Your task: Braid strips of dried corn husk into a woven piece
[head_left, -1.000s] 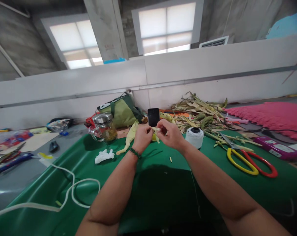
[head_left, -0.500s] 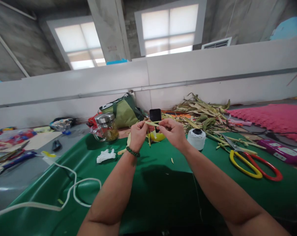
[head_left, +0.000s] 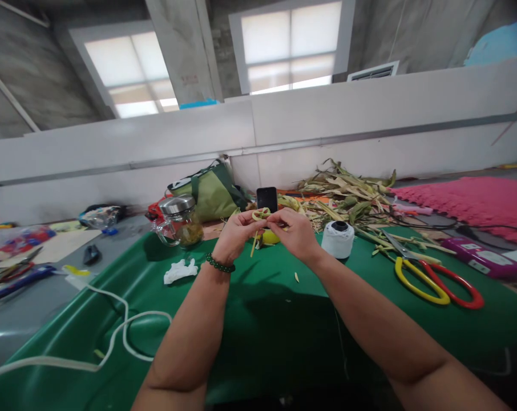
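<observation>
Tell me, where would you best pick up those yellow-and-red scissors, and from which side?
Probably by the yellow loop and red loop together, from the near side and above: both face the wearer and lie spread on the green sheet, while the metal blades point away. The right hand is closer.

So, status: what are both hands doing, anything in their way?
Left hand, right hand: both pinching a pale-green looped plant strip. Strip held above glossy green sheet. Black rectangular phone just beyond, white thread spool near right hand; neither appears blocking.
</observation>
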The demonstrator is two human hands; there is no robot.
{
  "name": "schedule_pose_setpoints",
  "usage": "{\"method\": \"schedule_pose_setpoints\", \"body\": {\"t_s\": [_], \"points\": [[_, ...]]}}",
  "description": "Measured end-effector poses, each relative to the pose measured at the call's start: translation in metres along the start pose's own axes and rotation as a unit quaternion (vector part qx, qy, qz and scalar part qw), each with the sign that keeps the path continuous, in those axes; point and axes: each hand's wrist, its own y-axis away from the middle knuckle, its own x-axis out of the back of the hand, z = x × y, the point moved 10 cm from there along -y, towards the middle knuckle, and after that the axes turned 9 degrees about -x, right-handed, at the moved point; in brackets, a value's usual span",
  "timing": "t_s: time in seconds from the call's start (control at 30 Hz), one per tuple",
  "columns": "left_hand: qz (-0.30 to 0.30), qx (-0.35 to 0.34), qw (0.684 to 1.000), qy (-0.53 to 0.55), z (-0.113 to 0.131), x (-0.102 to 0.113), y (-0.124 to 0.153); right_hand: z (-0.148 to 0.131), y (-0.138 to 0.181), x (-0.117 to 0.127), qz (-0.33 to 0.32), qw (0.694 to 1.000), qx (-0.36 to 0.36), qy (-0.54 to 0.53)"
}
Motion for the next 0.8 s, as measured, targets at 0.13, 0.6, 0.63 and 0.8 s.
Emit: {"method": "schedule_pose_setpoints", "body": {"t_s": [0.13,0.6,0.63,0.8], "points": [[-0.001,0.0,1.0,0.01,-0.003,-0.001,-0.001,-0.009,0.003,0.002,0.014,0.997,0.04,0.06],[0.004,0.013,1.0,-0.002,-0.008,-0.002,0.0,-0.04,0.019,-0.023,-0.029,0.975,0.178,0.129],[0.001,0.023,1.0,-0.005,-0.009,-0.002,0.0,-0.032,0.013,-0.015,-0.013,0.987,0.135,0.087],[-0.036,0.045,0.998,-0.011,-0.008,-0.005,0.004,0.014,-0.003,-0.002,-0.016,0.99,-0.088,-0.105]]}}
